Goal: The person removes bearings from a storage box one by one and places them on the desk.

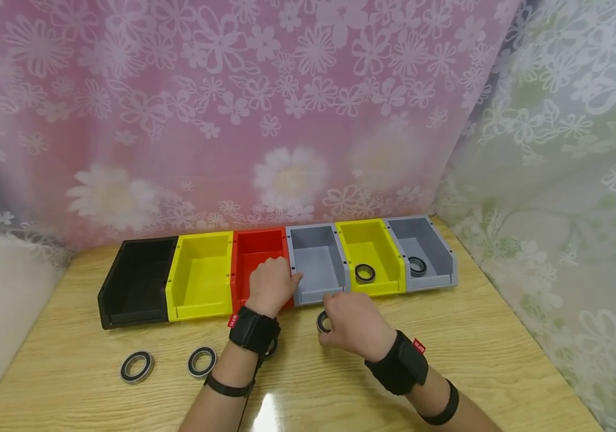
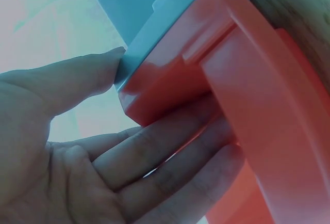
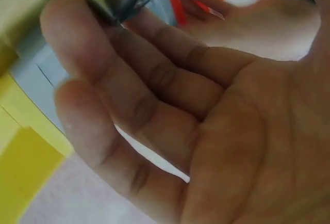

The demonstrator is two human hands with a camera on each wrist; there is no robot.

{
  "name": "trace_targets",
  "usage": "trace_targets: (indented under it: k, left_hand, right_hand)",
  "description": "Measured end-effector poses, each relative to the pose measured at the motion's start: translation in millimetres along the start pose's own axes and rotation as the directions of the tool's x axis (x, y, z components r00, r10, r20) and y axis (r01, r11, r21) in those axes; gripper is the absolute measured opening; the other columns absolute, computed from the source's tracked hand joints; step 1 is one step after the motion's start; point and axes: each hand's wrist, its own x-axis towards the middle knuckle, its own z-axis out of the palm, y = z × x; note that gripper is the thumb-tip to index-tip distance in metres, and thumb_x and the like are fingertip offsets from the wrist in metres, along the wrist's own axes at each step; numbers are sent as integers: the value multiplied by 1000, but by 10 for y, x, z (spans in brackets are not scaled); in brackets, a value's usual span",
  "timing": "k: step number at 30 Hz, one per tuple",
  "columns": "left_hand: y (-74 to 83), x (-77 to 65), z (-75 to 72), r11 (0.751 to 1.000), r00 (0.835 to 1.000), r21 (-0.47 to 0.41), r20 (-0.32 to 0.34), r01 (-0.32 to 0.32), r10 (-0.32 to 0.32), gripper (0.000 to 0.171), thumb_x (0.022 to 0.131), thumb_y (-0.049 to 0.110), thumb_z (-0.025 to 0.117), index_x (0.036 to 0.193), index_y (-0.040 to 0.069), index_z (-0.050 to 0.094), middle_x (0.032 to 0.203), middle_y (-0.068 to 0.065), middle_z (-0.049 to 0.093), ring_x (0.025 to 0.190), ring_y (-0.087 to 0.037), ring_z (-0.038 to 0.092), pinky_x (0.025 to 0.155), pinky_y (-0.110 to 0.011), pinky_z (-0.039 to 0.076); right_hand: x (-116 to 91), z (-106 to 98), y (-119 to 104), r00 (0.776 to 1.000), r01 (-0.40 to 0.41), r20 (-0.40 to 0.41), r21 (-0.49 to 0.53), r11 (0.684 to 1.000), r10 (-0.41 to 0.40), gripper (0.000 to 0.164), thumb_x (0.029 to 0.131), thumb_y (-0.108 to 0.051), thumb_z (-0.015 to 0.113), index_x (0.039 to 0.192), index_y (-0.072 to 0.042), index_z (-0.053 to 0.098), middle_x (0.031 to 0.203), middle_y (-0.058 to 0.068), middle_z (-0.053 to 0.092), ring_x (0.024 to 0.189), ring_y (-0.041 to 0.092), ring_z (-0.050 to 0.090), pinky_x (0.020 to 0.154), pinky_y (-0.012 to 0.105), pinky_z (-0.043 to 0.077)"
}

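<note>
The metal ring point(image 1: 320, 324) pinched in the fingers of my right hand point(image 1: 355, 324) should feel heavy for its size, stiff and hard to break. Its polished outer side may be slick, so I would hold it by that edge, between thumb and fingertips. It sits at the left side of my right hand, just in front of the middle grey bin point(image 1: 318, 270); whether it touches the worktop point(image 1: 459, 348) I cannot tell. My left hand, point(image 1: 271, 285) apart from the right, grips the side of the red bin point(image 1: 256, 243), fingers inside and thumb against the grey bin's edge; the ring lies to its right and nearer me. A second ring point(image 1: 212, 362) and a third ring point(image 1: 150, 365) lie flat, left of both hands.
</note>
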Motion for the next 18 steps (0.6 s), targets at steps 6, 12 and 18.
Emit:
trace_targets:
  k: [6,12,18]
  left_hand:
    - [10,-2,-18,1000,1000,4,5,10,-10,36,90,33,81,74,5,65,55,-5,47,51,-22,52,48,-30,43]
    - [11,1,-15,1000,1000,7,10,11,-11,33,90,33,81,79,4,68,55,-5,49,52,-22,52,49,-30,43]
    - [7,-3,-20,1000,1000,2,11,9,-9,34,90,33,81,80,4,69,56,-6,49,52,-22,52,49,-31,44]
  right_hand:
    - [-27,215,2,999,38,-13,-70,997,-39,39,72,-37,87,79,-11,60,63,-3,45,56,12,44,49,28,38]
    - [-43,351,23,999,35,-5,-94,995,-35,42,70,-39,88,84,-9,63,66,-2,49,59,13,46,51,29,39]
    - [-53,394,26,1000,23,12,-79,997,-22,39,71,-36,87,88,-8,64,70,0,54,63,14,50,53,31,43]
